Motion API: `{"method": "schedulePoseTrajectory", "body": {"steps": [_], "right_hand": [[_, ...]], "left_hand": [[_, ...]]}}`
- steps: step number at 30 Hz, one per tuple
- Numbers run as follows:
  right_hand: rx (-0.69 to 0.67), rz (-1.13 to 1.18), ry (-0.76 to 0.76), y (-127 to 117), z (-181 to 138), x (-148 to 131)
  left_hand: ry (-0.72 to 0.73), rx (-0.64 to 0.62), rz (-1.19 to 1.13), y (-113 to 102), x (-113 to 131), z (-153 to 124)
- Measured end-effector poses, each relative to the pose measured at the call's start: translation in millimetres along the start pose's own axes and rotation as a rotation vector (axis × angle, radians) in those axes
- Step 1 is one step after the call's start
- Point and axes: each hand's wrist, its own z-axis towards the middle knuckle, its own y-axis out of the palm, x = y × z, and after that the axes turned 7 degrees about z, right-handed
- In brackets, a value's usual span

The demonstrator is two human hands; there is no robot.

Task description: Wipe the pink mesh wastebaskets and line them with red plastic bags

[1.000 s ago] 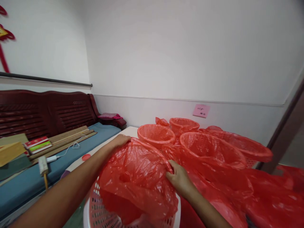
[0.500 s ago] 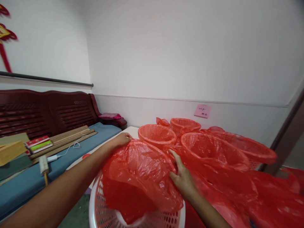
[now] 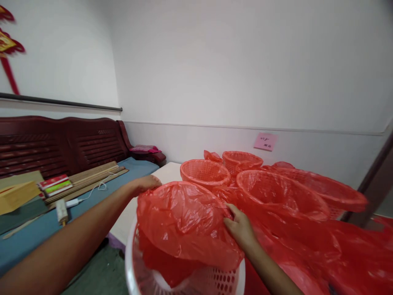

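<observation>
A red plastic bag [image 3: 184, 221] is draped over a white perforated basket [image 3: 215, 282] right in front of me. My left hand [image 3: 144, 183] reaches along the bag's far left edge with its fingers curled on the plastic. My right hand [image 3: 241, 227] grips the bag's right edge, fingers pinched into the film. The bag's mouth sags open toward me over the basket rim.
Several red baskets [image 3: 205, 172] lined with red bags [image 3: 282, 196] stand on the table beyond. More loose red plastic [image 3: 353, 262] lies at right. A dark wooden sofa [image 3: 61, 143] with a blue cushion, boxes and a cable runs along the left. A pink note [image 3: 265, 141] sticks on the wall.
Both hands have pulled the bag further over the basket rim. The right hand went from flat on the bag to gripping its edge. The view shifted slightly right.
</observation>
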Motion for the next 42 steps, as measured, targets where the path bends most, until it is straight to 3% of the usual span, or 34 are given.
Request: {"method": "schedulePoseTrajectory", "body": {"steps": [2, 4, 7, 9, 11, 17, 23, 30, 35, 39, 42], "right_hand": [[0.034, 0.040, 0.045, -1, 4, 6], [0.058, 0.063, 0.069, -2, 8, 9], [0.069, 0.061, 0.076, 1, 10, 9], [0.065, 0.063, 0.073, 4, 11, 7], [0.064, 0.065, 0.071, 7, 11, 4], [0.091, 0.075, 0.077, 12, 13, -4], [0.128, 0.084, 0.109, 11, 15, -1], [0.202, 0.168, 0.215, 14, 20, 0], [0.252, 0.287, 0.312, 18, 22, -6], [0.296, 0.383, 0.363, 24, 24, -6], [0.303, 0.458, 0.383, 28, 24, -8]], "left_hand": [[-0.026, -0.048, 0.001, 1, -11, -11], [-0.017, -0.016, -0.014, 4, -23, -19], [0.052, 0.168, -0.038, 4, -38, -25], [0.153, 0.307, -0.044, 2, -42, -28], [0.291, 0.369, -0.036, 0, -43, -34], [0.625, 0.321, 0.077, 4, -42, -61], [0.730, 0.400, 0.196, 9, -54, -59], [0.738, 0.428, 0.194, 10, -73, -65], [0.603, 0.494, 0.090, 38, -100, -81], [0.471, 0.521, -0.010, 55, -107, -83], [0.390, 0.687, -0.060, 50, -97, -91]]}}
